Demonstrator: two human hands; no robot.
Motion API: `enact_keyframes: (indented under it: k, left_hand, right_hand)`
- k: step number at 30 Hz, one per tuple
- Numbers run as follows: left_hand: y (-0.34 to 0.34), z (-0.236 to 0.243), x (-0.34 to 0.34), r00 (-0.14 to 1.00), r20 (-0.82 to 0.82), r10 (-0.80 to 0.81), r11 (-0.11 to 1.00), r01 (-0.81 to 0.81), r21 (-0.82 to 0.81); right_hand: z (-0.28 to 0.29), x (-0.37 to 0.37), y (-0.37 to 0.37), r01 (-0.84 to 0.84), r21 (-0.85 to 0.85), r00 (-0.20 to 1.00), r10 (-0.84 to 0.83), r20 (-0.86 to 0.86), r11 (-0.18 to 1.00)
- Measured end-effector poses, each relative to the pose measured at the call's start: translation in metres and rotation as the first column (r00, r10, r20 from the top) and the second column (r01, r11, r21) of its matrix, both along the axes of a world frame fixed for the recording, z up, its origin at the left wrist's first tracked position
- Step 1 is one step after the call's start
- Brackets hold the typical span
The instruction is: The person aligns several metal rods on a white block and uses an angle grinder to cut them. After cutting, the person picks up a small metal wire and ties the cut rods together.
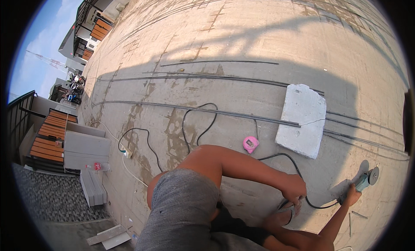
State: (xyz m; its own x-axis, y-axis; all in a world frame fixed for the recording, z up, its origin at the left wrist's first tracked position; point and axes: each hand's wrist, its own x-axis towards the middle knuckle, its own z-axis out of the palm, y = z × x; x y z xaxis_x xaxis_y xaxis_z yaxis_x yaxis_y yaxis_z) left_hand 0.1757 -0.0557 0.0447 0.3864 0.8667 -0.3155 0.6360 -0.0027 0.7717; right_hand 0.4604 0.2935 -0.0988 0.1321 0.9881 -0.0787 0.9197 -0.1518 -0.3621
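Note:
My right hand [353,195] is wrapped around the body of an angle grinder [363,180], whose round disc points up and to the right. A black cord runs from the grinder's rear. My left hand [295,189] hangs loosely above my sandalled foot [281,217], fingers bent down and partly apart, with nothing visible in them. Beyond it lies a white, cracked slab [301,121]. Thin metal rods [194,107] rest with their ends on the slab, and others [365,126] extend from its right side. A pink tape measure [250,143] sits left of the slab.
The black cord [276,156] loops across the concrete ground toward a power socket block [128,153]. Two short rod pieces [354,218] lie near my right arm. Grey boxes [86,147] and board offcuts [110,237] stand or lie at left. Motorbikes [75,89] are parked farther off.

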Motion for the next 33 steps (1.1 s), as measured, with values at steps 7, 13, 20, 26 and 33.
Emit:
enact_keyframes:
  k: [7, 13, 20, 26, 33]
  left_hand:
    - [-0.037, 0.012, -0.031, 0.998, -0.045, -0.049, 0.997, 0.051, 0.058]
    - [-0.097, 0.028, -0.095, 0.928, -0.305, -0.214, 0.971, 0.237, 0.037]
    - [-0.19, 0.004, -0.135, 0.961, -0.257, 0.098, 0.989, -0.122, -0.081]
    - [-0.225, -0.013, -0.123, 0.983, -0.182, 0.008, 0.975, -0.048, -0.216]
    - [-0.218, 0.003, -0.168, 0.927, -0.155, 0.341, 0.93, -0.356, -0.086]
  right_hand:
    - [-0.005, 0.005, 0.007, -0.047, -0.049, 0.999, 0.047, 0.015, 0.998]
    - [0.004, -0.002, -0.053, -0.242, 0.631, 0.955, 0.067, 0.288, 0.737]
    - [0.051, -0.06, -0.207, -0.68, 0.49, 0.652, 0.756, 0.064, 0.545]
    - [0.079, -0.117, -0.291, -0.906, 0.139, 0.316, 0.857, -0.407, 0.4]
    - [0.081, -0.1, -0.342, -0.986, -0.031, 0.165, 0.958, -0.234, 0.162]
